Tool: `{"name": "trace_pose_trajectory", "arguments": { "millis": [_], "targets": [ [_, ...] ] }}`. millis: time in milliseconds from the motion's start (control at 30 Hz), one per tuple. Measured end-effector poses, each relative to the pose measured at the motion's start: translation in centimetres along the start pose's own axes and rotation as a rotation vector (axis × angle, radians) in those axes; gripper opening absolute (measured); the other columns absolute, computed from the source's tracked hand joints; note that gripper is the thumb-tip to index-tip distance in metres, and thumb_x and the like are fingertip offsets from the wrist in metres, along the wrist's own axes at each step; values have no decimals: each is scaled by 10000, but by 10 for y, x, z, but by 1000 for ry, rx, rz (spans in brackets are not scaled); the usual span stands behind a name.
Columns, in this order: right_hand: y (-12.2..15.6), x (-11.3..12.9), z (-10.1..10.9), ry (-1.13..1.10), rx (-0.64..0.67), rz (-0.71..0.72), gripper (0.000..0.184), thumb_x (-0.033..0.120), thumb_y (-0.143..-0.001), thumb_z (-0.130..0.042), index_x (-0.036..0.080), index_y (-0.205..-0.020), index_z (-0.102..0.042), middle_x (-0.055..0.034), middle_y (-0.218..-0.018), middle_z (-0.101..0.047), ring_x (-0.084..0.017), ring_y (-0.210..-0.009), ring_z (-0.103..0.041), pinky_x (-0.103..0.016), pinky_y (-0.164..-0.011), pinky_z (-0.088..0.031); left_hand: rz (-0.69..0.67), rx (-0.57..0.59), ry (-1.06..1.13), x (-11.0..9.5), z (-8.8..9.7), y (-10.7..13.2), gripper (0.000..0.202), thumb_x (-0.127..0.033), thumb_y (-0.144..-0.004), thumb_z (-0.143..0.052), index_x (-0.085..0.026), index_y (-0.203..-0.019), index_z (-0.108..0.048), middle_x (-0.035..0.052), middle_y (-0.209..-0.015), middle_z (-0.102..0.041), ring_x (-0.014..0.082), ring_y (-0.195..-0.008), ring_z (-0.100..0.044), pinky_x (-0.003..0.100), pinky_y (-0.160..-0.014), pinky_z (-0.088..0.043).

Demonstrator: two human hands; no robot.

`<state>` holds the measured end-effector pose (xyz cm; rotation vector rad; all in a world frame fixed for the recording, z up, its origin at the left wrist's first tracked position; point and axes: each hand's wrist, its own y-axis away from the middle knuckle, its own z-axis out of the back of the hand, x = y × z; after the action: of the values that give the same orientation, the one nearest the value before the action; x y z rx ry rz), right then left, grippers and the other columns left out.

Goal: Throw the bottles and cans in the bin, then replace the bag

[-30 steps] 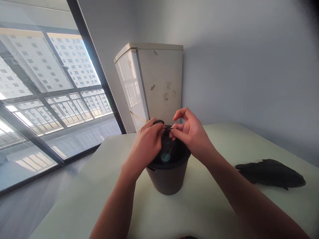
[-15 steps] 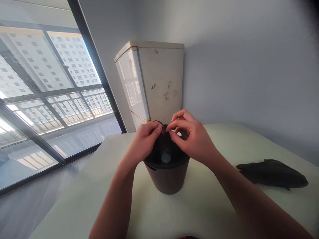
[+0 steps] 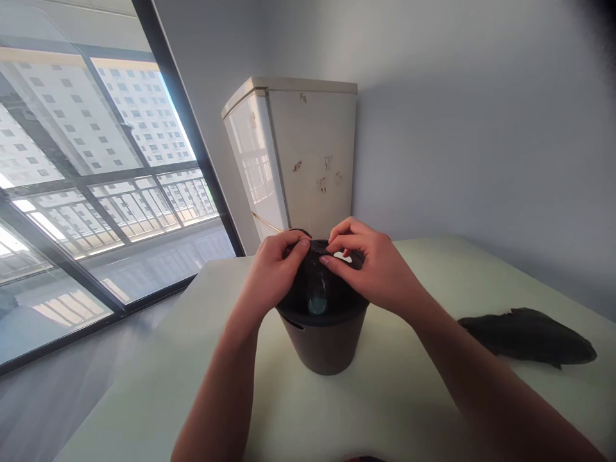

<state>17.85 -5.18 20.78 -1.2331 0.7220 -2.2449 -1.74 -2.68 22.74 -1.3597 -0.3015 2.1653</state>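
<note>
A dark brown bin (image 3: 325,346) stands upright on the table, its inside black and glossy. Slots show in its front left and far right wall. My left hand (image 3: 274,266) is over the bin's left side, thumb and fingers pinched together near the far rim. A thin dark curved edge shows just behind those fingers. Opposite it, my right hand (image 3: 368,263) is bent over the right side, thumb and fingertips close together at shiny dark material. What either pinch holds is too dark and small to make out. A bluish sheen lies inside the bin, below the hands.
A dark fish-shaped object (image 3: 529,335) lies on the pale table (image 3: 409,398) at the right. Behind the table stands a white, rust-spotted refrigerator (image 3: 312,135). Glass doors (image 3: 110,192) are at the left. A small dark edge shows at the bottom centre.
My left hand has shifted slightly left and up, widening the gap between the hands. My right thumb has moved a little left and down. The bin remains in place.
</note>
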Motion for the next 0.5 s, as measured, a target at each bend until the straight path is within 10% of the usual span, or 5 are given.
{"name": "trace_pose_trajectory", "arguments": {
  "millis": [500],
  "targets": [
    [1,-1,11,-100,45,-142,159,365,-941,-697,236,-854,-662,0,-812,-661,-156,-714,-558,-322,-686,-452,13,-129,-18,7,20,0,172,-298,-868,-781,-221,-1020,-807,51,-979,-786,211,-880,-736,345,-845,-589]
  ]
}}
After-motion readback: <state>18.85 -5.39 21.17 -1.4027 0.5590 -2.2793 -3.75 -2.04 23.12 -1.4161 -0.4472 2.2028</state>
